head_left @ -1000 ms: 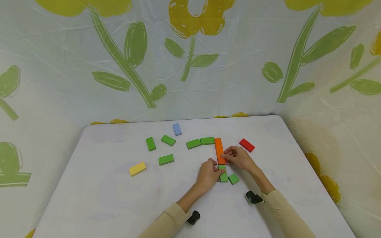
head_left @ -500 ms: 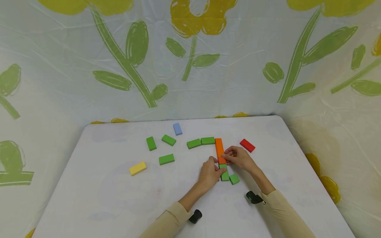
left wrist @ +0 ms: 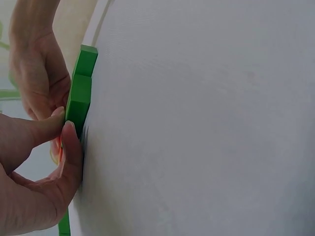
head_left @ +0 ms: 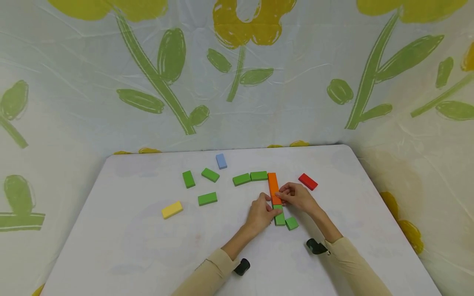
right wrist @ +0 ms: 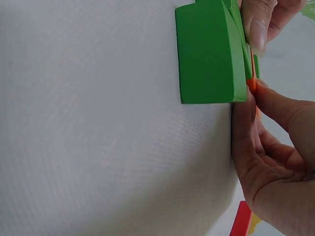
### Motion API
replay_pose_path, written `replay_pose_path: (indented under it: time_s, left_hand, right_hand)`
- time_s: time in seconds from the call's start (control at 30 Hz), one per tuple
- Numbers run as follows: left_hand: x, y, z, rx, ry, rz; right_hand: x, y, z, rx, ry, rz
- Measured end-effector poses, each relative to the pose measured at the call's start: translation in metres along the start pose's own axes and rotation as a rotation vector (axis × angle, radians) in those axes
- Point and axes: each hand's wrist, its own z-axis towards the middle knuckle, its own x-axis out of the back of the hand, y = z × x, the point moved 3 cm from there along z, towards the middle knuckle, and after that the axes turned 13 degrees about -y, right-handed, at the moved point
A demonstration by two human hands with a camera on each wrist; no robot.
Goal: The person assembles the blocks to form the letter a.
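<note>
Together, 2 hands [head_left: 260,214] [head_left: 298,197] on end-to-end green block [head_left: 280,220] and orange strip [head_left: 273,182]

Orange block [head_left: 273,183]; green blocks [head_left: 279,219]; yellow-flowered backdrop [head_left: 289,111].

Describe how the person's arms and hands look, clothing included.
The left hand and right hand wear no gloves. The left sleeve and right sleeve are beige, ending short of the hands. A small black device shows beside each sleeve.
</note>
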Motion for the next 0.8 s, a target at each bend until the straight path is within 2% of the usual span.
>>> replay_pose_path:
  time_s: [0.13, 0.27, 0.4, 0.8]
  left_hand:
    - [0.003, -0.002, -0.001, -0.008, -0.006, 0.018]
    - [0.010, -0.005, -0.003, -0.017, 0.017, 0.096]
    - [0.021, -0.008, -0.006, -0.031, 0.055, 0.160]
    - [0.061, -0.018, -0.024, -0.068, 0.110, 0.207]
  right_hand:
    - [-0.001, 0.000, 0.000, -0.003, 0.003, -0.018]
    - [-0.001, 0.001, 0.001, -0.016, 0.004, -0.041]
    - [0.000, 0.002, 0.001, -0.042, 0.013, -0.055]
    - [0.000, 0.004, 0.002, -0.036, 0.017, -0.083]
